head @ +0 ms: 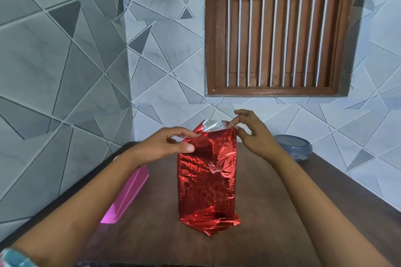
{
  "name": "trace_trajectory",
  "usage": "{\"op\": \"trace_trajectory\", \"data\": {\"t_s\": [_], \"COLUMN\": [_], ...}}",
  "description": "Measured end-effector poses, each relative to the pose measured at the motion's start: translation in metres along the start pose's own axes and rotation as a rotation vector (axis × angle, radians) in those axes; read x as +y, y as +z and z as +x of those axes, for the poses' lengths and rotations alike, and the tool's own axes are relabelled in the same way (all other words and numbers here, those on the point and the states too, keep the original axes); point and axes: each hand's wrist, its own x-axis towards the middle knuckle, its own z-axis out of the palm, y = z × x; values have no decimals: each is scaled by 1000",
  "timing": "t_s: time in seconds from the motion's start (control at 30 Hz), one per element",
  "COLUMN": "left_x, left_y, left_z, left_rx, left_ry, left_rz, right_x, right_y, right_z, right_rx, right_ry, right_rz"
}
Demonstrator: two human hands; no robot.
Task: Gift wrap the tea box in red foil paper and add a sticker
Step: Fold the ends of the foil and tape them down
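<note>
A pink tub (130,193) lies on the brown table (271,212), to the left of the red foil paper (206,180). The left hand (169,147) pinches the paper's top left corner with thumb and finger. The red foil paper stands up tall in the middle of the table. Its top is open and shows silver inside. The tea box is hidden under it. The right hand (253,136) pinches the top right corner. Behind and to the right of the paper sits a grey bowl with a lid (293,145).
</note>
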Motion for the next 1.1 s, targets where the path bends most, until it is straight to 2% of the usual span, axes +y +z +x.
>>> {"op": "trace_trajectory", "data": {"t_s": [0.07, 0.13, 0.3, 0.37, 0.43, 0.53, 0.7, 0.9, 1.1], "left_x": [8, 15, 12, 6, -3, -14, -23, -37, -37], "left_y": [5, 9, 21, 20, 16, 13, 17, 13, 19], "left_z": [10, 20, 28, 20, 9, -5, -7, -18, -18], "left_rx": [20, 146, 567, 622, 580, 423, 128, 74, 122], "left_ry": [10, -1, -165, -151, -78, 32, 48, 52, 50], "left_rz": [39, -59, -355, -366, -292, -221, -163, -154, -148], "right_x": [-3, -4, -5, 2, 8, 10, -1, -2, 7], "right_y": [1, 4, 13, 19, 26, 39, 51, 54, 52], "right_z": [2, 2, -14, -26, -41, -61, -71, -81, -72], "right_rx": [-14, 9, 245, 311, 330, 284, 256, 180, 122], "right_ry": [5, 35, 171, 224, 250, 240, 152, 56, 59], "right_rz": [-19, -9, 177, 228, 261, 329, 433, 420, 446]}}
